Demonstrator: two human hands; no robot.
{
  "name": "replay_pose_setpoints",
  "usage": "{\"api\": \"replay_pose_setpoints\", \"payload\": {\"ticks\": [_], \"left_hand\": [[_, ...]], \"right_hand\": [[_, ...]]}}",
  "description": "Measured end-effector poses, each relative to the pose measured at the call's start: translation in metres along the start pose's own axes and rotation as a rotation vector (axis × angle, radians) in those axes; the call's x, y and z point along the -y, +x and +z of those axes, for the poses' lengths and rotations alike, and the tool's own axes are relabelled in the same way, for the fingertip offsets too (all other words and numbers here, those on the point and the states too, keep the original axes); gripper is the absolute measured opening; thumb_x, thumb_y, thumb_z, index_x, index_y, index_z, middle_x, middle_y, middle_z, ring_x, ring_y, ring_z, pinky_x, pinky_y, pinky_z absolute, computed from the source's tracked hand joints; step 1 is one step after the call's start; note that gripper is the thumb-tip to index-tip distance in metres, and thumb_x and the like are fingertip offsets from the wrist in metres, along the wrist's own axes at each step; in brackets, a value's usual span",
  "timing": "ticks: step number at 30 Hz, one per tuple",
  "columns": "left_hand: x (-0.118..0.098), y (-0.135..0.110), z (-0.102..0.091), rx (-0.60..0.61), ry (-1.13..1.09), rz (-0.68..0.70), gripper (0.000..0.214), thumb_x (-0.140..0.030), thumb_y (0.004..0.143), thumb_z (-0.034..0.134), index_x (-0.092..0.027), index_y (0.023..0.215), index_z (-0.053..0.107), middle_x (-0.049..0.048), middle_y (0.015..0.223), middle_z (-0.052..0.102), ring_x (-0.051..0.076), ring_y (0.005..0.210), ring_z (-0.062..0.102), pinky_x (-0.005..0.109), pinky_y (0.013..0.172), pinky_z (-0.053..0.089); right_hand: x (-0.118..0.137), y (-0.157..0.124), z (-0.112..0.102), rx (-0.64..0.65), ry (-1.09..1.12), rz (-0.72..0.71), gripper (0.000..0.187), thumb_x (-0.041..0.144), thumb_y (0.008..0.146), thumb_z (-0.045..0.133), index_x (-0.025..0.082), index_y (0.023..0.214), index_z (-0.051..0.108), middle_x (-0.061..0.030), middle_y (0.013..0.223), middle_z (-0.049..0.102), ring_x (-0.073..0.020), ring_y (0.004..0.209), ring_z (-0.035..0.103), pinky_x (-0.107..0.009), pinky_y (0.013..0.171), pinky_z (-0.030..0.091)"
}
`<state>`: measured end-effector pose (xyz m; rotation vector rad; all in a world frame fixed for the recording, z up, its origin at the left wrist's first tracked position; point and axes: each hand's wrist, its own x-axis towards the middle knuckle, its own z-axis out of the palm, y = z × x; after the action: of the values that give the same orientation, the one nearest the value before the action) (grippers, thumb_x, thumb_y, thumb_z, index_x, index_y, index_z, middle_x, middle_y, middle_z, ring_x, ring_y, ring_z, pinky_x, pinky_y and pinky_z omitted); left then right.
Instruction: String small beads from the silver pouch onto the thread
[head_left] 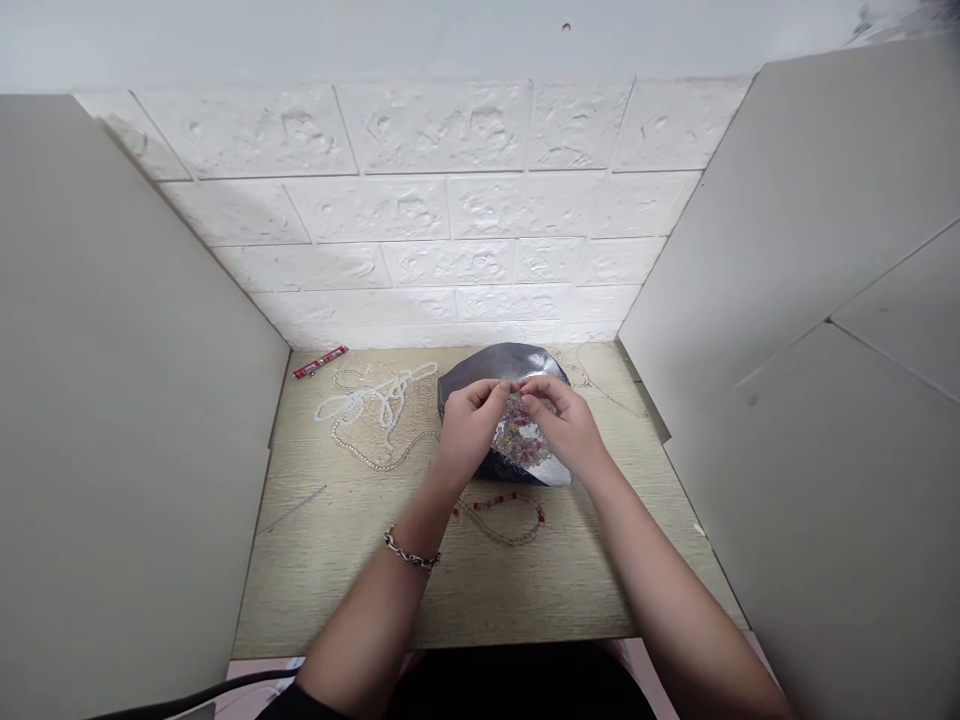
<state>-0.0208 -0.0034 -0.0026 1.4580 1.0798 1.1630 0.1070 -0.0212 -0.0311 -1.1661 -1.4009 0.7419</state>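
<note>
Both hands meet over a dark bag with a silvery lining [491, 362], which lies opened out on the table. In it is a heap of small pink, clear and yellow beads [519, 440]. My left hand [474, 420] is closed in a pinch, thumb against forefinger. Close beside it, my right hand [564, 418] pinches in the same way, the fingertips of both nearly touching. What sits between the fingertips is too small to make out. Nearer to me lies a strand of red and pale beads [501, 520], curved in a loop.
White bead strands [379, 398] and a longer pearly strand [375, 464] lie at the left. Behind them is a small red packet [320, 362]. A thin needle-like rod [294, 507] rests at the left. Fine thread [611, 395] trails at the right. Grey panels and a white brick-patterned wall enclose the table.
</note>
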Motion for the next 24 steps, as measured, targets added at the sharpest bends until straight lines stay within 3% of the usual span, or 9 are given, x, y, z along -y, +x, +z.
{"api": "replay_pose_setpoints", "payload": {"ticks": [5, 12, 18, 24], "left_hand": [[0.001, -0.0012, -0.0001, 0.03, 0.072, 0.032, 0.025, -0.034, 0.073, 0.053, -0.014, 0.075, 0.067, 0.0032, 0.073, 0.066, 0.014, 0.07, 0.056, 0.024, 0.063, 0.041], [0.0024, -0.0015, -0.0004, 0.106, 0.169, 0.135, 0.029, -0.037, 0.077, 0.049, -0.014, 0.08, 0.067, 0.0036, 0.074, 0.067, 0.013, 0.069, 0.057, 0.023, 0.062, 0.042], [0.0034, -0.0028, -0.0003, 0.2, 0.187, 0.184, 0.031, -0.037, 0.08, 0.045, -0.016, 0.09, 0.066, 0.004, 0.084, 0.067, 0.014, 0.079, 0.059, 0.025, 0.072, 0.044], [0.0053, -0.0031, -0.0001, 0.189, 0.211, 0.193, 0.033, -0.039, 0.08, 0.045, -0.015, 0.09, 0.066, 0.0036, 0.08, 0.067, 0.014, 0.075, 0.059, 0.024, 0.069, 0.044]], "right_hand": [[0.0036, -0.0007, -0.0016, 0.011, 0.27, 0.143, 0.021, 0.035, 0.069, 0.06, 0.018, 0.08, 0.055, -0.0013, 0.081, 0.059, -0.0107, 0.072, 0.053, -0.023, 0.064, 0.043], [-0.0005, 0.0011, -0.004, -0.033, 0.415, 0.109, 0.018, 0.032, 0.068, 0.063, 0.019, 0.08, 0.058, 0.0003, 0.076, 0.061, -0.0095, 0.071, 0.056, -0.022, 0.064, 0.045], [-0.0027, 0.0017, -0.0042, -0.056, 0.38, 0.106, 0.018, 0.033, 0.068, 0.063, 0.019, 0.08, 0.061, -0.0009, 0.078, 0.063, -0.011, 0.074, 0.058, -0.024, 0.068, 0.047], [0.0036, 0.0002, -0.0046, -0.079, 0.308, 0.116, 0.017, 0.032, 0.068, 0.062, 0.02, 0.079, 0.061, -0.0001, 0.074, 0.063, -0.0106, 0.07, 0.058, -0.022, 0.06, 0.047]]}}
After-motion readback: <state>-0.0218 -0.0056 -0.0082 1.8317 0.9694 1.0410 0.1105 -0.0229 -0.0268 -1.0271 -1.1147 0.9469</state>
